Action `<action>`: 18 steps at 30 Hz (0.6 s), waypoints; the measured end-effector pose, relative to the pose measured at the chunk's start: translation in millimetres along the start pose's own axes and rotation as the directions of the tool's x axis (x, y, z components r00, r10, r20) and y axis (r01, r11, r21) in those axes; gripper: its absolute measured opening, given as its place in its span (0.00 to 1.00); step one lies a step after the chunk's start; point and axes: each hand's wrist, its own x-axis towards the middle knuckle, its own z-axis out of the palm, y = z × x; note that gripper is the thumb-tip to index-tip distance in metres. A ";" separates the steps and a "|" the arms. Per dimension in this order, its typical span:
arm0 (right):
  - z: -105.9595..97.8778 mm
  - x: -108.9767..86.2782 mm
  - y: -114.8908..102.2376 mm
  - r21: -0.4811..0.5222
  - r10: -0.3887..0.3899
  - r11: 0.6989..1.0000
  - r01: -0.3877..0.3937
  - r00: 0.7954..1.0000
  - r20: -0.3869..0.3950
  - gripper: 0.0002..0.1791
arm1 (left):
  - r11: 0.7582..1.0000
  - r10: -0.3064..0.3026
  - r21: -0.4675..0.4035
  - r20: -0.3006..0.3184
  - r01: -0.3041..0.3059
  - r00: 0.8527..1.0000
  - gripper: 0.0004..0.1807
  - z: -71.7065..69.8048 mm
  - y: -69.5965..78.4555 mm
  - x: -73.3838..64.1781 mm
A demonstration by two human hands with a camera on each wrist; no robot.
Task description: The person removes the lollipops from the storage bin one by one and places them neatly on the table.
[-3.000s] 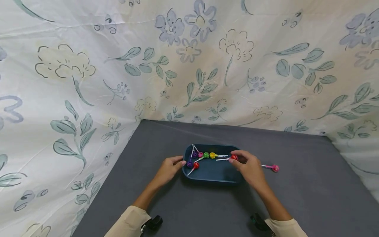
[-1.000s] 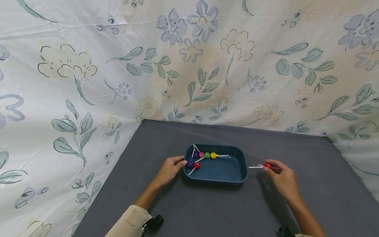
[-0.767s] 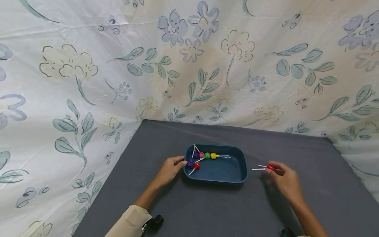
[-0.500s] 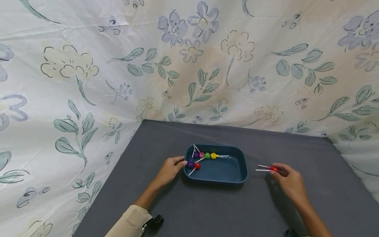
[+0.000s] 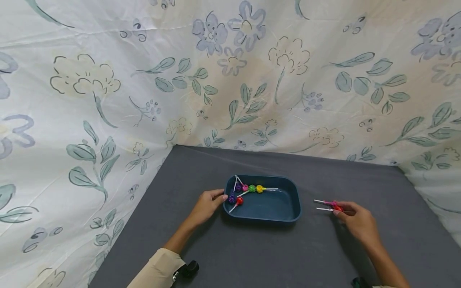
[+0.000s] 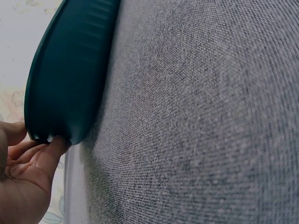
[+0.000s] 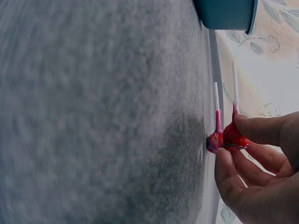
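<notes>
My left hand [image 5: 206, 208] grips the left end of the dark blue tray [image 5: 266, 219], thumb at the rim and fingers against the outer wall [image 6: 65, 70]. To the right of the tray, my right hand [image 5: 360, 224] pinches a red lollipop [image 7: 235, 135] by its candy head, stick pointing left in the head view. Right beside it is a pink lollipop [image 5: 334, 203] at the tabletop; in the right wrist view a fingertip meets its wrapped head [image 7: 215, 141], though whether it is also held I cannot tell.
Inside the tray's left half lie several lollipops: purple [image 5: 232, 199], pink [image 5: 245, 188], green [image 5: 252, 189], yellow [image 5: 259, 189] and red [image 5: 239, 201]. Grey cloth [image 5: 252, 256] covers the table, and a floral curtain [image 5: 288, 100] hangs behind it.
My right hand has carried the red lollipop out of the tray and rightward to the pink one, drifting slightly nearer to me lately. The left hand has stayed at the tray.
</notes>
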 end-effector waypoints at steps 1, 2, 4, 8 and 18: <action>-0.8 0.9 1.4 -0.008 -0.004 1.000 0.005 1.000 0.005 0.24 | 1.000 -0.002 0.001 0.001 0.002 1.000 0.22 0.0 -0.1 0.1; -1.6 1.9 2.9 -0.020 -0.008 1.000 0.009 1.000 0.011 0.24 | 1.000 -0.003 -0.001 0.002 0.003 1.000 0.22 0.0 0.1 0.2; -3.6 3.9 5.7 -0.050 -0.021 0.998 0.022 1.000 0.018 0.24 | 1.000 -0.005 -0.001 0.004 0.005 1.000 0.22 -0.1 0.5 0.2; -6.3 7.2 11.1 -0.100 -0.047 0.994 0.050 0.998 0.031 0.24 | 1.000 -0.004 0.004 0.005 0.004 1.000 0.22 -0.4 1.6 -0.3; -8.5 11.7 13.9 -0.127 0.001 0.992 0.007 0.998 0.060 0.25 | 1.000 0.007 0.003 0.002 -0.007 1.000 0.22 -1.0 1.2 -0.8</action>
